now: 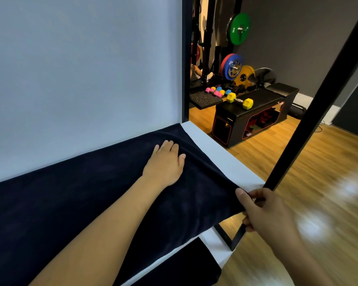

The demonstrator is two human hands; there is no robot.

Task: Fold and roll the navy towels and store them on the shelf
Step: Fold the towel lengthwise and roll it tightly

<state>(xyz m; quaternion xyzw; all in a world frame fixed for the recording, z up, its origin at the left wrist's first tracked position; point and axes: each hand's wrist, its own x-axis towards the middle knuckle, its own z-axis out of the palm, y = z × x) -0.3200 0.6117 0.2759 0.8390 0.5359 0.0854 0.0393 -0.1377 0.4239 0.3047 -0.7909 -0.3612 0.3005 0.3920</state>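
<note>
One navy towel [91,193] lies spread flat along the white shelf [225,162]. No fold or roll shows in it, so I judge that the work on this towel is only at its beginning. Under the shelf's near edge, a dark cloth [174,269] shows on a lower level; I cannot tell if it is another towel. At the near right corner of the shelf, the right hand [265,211] pinches the towel's corner between thumb and fingers. Farther in, the left hand [165,162] rests flat on the towel with straight fingers, near the towel's right end, grasping nothing. Folding, rolling and storing all seem to remain. Beyond the shelf's right end stands a black bench [256,120] with a yellow dumbbell [239,100] on it.
</note>
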